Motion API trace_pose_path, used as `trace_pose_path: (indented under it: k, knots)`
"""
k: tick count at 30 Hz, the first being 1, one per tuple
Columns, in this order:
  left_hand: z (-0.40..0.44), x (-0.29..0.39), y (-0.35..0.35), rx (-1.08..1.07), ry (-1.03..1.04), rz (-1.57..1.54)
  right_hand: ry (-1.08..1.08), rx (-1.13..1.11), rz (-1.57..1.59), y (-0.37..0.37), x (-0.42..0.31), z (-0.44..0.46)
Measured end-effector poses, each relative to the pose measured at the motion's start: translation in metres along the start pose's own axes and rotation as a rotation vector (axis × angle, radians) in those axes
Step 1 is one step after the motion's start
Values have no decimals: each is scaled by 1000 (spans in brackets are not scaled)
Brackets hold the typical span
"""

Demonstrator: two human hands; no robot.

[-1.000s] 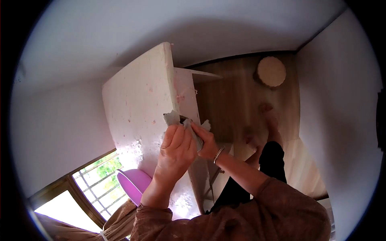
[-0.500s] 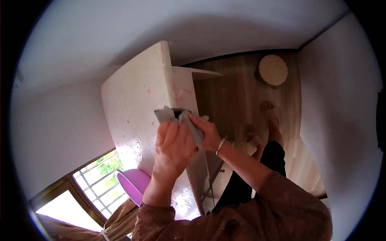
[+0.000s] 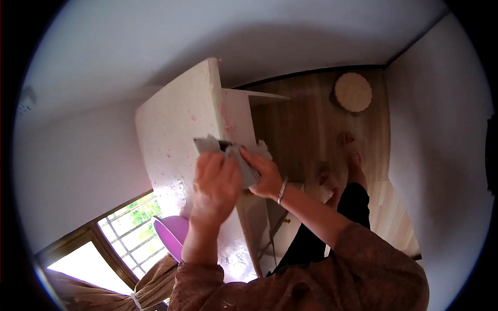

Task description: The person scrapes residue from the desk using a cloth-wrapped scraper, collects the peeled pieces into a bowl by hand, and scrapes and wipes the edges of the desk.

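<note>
Over the corner of a pale, pink-specked tabletop (image 3: 176, 119), both hands are close together at a flat grey object (image 3: 246, 173) with a dark upper edge. My right hand (image 3: 267, 176), with a bracelet at its wrist, is closed round the object's right side, thumb on top. My left hand (image 3: 213, 179) is slightly blurred, its fingers bent onto ragged grey material (image 3: 209, 143) that looks like cloth or paper. More of this material sticks out beyond my right hand. What the flat object is, I cannot make out.
A purple basin (image 3: 172, 236) stands by the barred window (image 3: 132, 228), near a tied brown curtain (image 3: 155, 274). A round pale stool (image 3: 353, 92) is on the wooden floor. Below the tabletop is a cabinet door with a small knob (image 3: 287, 221). White walls enclose the corner.
My left hand has shifted a little left, and the flat object has moved slightly with it. More grey material now shows beyond my right hand. The view has moved slightly.
</note>
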State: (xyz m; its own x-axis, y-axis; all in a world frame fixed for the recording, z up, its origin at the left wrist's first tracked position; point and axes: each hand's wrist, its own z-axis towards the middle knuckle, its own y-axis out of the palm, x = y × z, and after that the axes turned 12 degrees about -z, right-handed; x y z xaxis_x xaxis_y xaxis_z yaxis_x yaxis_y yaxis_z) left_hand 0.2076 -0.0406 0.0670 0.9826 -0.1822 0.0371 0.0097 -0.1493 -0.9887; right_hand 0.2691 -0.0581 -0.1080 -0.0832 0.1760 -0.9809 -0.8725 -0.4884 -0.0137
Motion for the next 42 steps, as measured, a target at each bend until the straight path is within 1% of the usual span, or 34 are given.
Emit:
trace_pose_path:
  k: [1, 4, 5, 6, 8, 9, 10, 12, 13, 14, 16, 18, 20, 21, 23, 24, 25, 27, 29, 31, 32, 33, 34, 36, 37, 38, 39, 41, 42]
  knots:
    - [0, 1, 7, 130, 119, 31, -4, 6, 1, 1, 3, 2]
    - [13, -9, 9, 170, 129, 48, -21, 21, -16, -3, 6, 11]
    - [21, -12, 9, 124, 101, 40, 4, -15, 22, -6, 11, 22]
    - [26, -17, 10, 124, 99, 43, 27, -51, 62, -7, 16, 33]
    - [32, -22, 12, 139, 117, 50, -4, -17, 82, 1, 20, 29]
    - [29, -20, 9, 88, 78, 40, 57, -22, 56, 6, 16, 17]
    - [23, -16, 9, 88, 82, 41, 112, -23, 31, 7, 12, 12]
    - [13, -12, 11, 129, 126, 49, 74, -12, 17, 3, 10, 15]
    - [13, -15, 11, 129, 117, 10, 43, -7, 0, -1, 8, 15]
    - [17, -19, 12, 129, 116, 7, 45, -9, -2, -3, 11, 23]
    - [34, -28, 10, 185, 115, 35, -17, 0, 6, -6, 19, 48]
    - [38, -31, 11, 191, 123, 44, 11, 6, 5, -4, 15, 47]
    - [32, -24, 7, 108, 73, 0, 37, 21, 6, -3, 12, 38]
    - [26, -21, 8, 116, 117, 21, 41, -5, -2, -3, 7, 29]
    - [23, -20, 8, 128, 124, 32, 72, -55, -3, -3, 8, 22]
    - [23, -20, 9, 139, 123, 39, 74, -52, -5, -6, 8, 31]
    - [28, -29, 11, 211, 139, 7, 62, -40, -13, -9, 10, 45]
    - [45, -43, 11, 201, 127, 32, 53, -34, -19, -8, 13, 59]
    - [47, -42, 12, 211, 133, 43, 81, -28, -7, -7, 15, 65]
    - [34, -32, 8, 58, 80, -15, 50, 8, -11, 10, 25, 34]
    - [28, -24, 12, 99, 124, -5, 11, 49, -18, 16, 26, 20]
    - [26, -22, 15, 140, 148, 5, 54, -19, 97, 6, 13, 16]
    - [25, -20, 17, 177, 170, 10, 57, -18, 93, 4, 15, 18]
    - [35, -30, 15, 189, 161, -17, 106, -46, 55, 5, 22, 30]
    - [43, -37, 13, 203, 150, -40, 55, -28, 28, 1, 25, 47]
    - [51, -47, 11, 175, 144, -19, 56, -32, 28, -1, 26, 63]
    - [58, -54, 15, 208, 166, 14, 58, -17, 2, -1, 28, 75]
    - [58, -55, 17, 240, 184, 44, 61, -5, -24, 1, 29, 73]
    - [52, -49, 14, 192, 160, 19, 51, 14, -34, 6, 30, 59]
